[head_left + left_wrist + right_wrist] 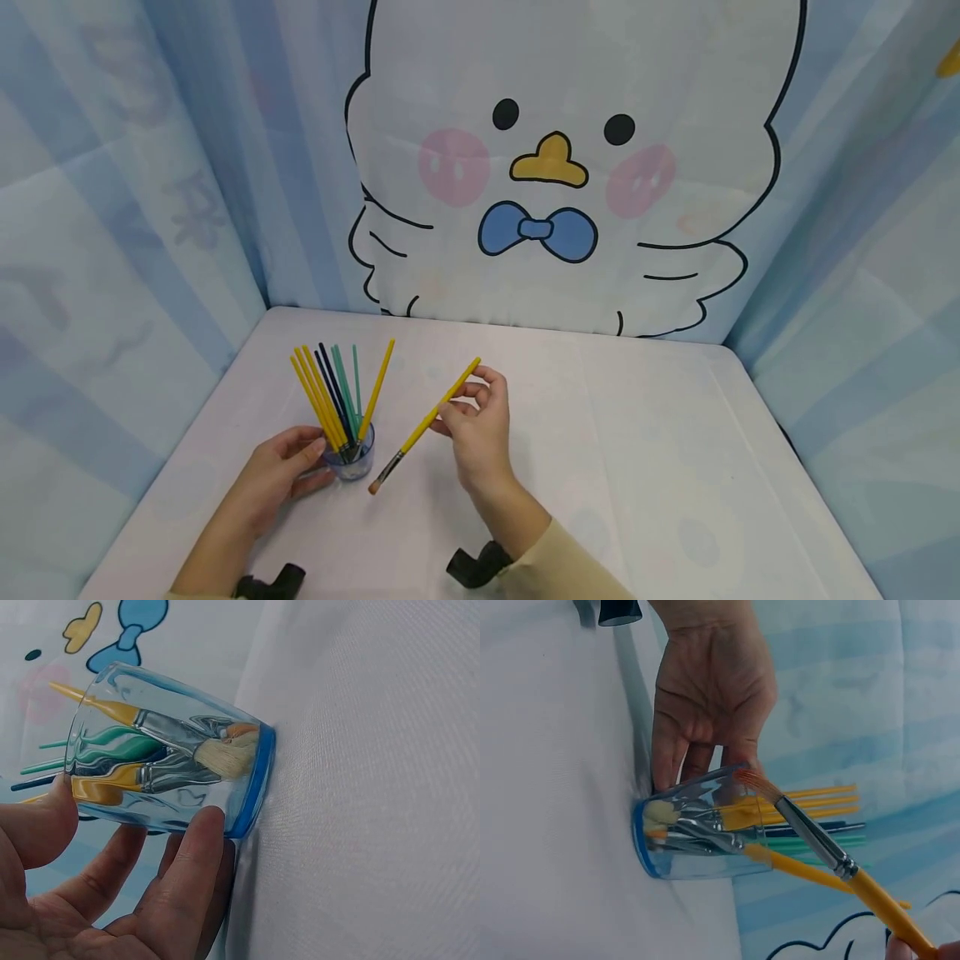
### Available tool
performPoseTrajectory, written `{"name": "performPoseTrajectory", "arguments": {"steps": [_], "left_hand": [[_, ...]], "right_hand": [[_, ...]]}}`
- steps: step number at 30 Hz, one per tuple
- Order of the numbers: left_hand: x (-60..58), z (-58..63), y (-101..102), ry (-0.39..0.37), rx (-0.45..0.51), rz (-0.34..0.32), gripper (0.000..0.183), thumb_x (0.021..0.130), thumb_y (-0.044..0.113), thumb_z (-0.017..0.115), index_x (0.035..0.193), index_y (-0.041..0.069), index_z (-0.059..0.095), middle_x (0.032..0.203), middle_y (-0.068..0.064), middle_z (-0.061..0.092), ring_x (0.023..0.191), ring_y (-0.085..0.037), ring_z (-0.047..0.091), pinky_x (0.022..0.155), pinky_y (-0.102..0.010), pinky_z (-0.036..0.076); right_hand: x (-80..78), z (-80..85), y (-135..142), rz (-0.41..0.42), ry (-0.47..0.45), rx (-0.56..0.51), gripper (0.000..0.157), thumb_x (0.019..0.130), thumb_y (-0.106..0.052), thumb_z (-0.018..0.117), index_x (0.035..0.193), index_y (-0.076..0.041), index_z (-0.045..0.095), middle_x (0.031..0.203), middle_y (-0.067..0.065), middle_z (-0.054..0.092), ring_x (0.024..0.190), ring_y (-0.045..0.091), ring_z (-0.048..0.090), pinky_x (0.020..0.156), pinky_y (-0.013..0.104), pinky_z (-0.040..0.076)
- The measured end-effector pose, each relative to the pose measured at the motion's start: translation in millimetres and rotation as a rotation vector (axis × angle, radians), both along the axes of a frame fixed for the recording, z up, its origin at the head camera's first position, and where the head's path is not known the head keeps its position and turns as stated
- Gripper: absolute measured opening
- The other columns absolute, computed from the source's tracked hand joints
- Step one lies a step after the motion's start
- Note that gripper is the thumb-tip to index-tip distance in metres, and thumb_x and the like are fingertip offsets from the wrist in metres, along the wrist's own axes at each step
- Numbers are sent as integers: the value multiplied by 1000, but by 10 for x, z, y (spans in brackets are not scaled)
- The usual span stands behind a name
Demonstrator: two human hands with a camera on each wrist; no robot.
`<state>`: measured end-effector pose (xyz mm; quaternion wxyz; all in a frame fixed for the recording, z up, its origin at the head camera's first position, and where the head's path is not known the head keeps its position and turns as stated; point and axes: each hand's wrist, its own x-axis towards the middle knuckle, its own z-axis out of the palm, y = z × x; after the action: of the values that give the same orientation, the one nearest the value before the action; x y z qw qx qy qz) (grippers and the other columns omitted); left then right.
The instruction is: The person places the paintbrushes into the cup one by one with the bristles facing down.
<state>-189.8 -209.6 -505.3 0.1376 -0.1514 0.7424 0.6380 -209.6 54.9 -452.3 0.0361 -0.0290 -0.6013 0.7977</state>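
Note:
A yellow-handled paintbrush (pixel 435 415) slants in the air, its brown bristles pointing down to the left. My right hand (pixel 480 429) pinches it by the handle between thumb and fingers. To its left stands a clear cup (pixel 169 802) with a blue base, upright on the table. My left hand (pixel 281 471) rests against the cup's left side, thumb at the rim and fairly straight fingers along the wall down toward the base. Several brushes lean in the cup, bristles down: yellow brushes (pixel 311 392), dark blue brushes (pixel 333 387) and green brushes (pixel 347 387).
A white cloth (pixel 637 467) covers the table. Behind it hangs a curtain (pixel 540 283) printed with a cartoon duck, and striped blue curtains (pixel 90 250) close in the sides. A black wrist mount (pixel 480 565) sits at my right cuff.

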Motion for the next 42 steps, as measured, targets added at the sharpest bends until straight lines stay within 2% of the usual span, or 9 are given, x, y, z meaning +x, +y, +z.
{"name": "performPoseTrajectory", "arguments": {"steps": [5,10,19,24,33,42], "left_hand": [[-3,-2,-4,2,0,-5,47,114,24,57,152,-3,49,154,-32,52,115,-21,68,92,-33,70],[-2,-6,-9,1,2,-12,47,113,23,57,152,-3,49,153,-32,53,112,-17,69,93,-34,70],[0,-9,-10,4,6,-11,48,113,25,58,151,-3,50,154,-31,52,114,-19,68,94,-34,69],[8,-3,-7,9,6,-14,48,113,25,59,150,-4,51,152,-30,53,112,-17,68,93,-35,70],[6,9,-2,-1,0,-11,48,114,24,56,152,-3,49,155,-31,51,116,-20,67,94,-34,69],[11,-2,-15,6,-1,-23,48,114,24,56,152,-4,49,156,-31,50,115,-19,67,95,-34,69]], "right_hand": [[-13,52,-78,-9,47,-39,61,93,16,64,143,-12,43,113,14,57,85,17,68,76,33,72],[-19,101,-164,-11,49,-69,62,94,16,65,144,-14,43,114,14,57,87,19,69,79,36,72],[-38,157,-309,-45,101,-87,64,92,17,65,143,-17,45,116,11,56,95,22,66,83,37,72],[-70,99,-375,-48,125,-45,62,93,17,65,141,-16,45,119,14,55,98,23,65,84,36,72],[-98,-59,-485,-6,107,2,61,94,16,65,140,-19,48,122,15,56,102,25,64,85,39,72],[-96,-154,-578,25,93,66,59,95,15,64,139,-22,50,120,10,56,102,22,62,83,34,72]]}}
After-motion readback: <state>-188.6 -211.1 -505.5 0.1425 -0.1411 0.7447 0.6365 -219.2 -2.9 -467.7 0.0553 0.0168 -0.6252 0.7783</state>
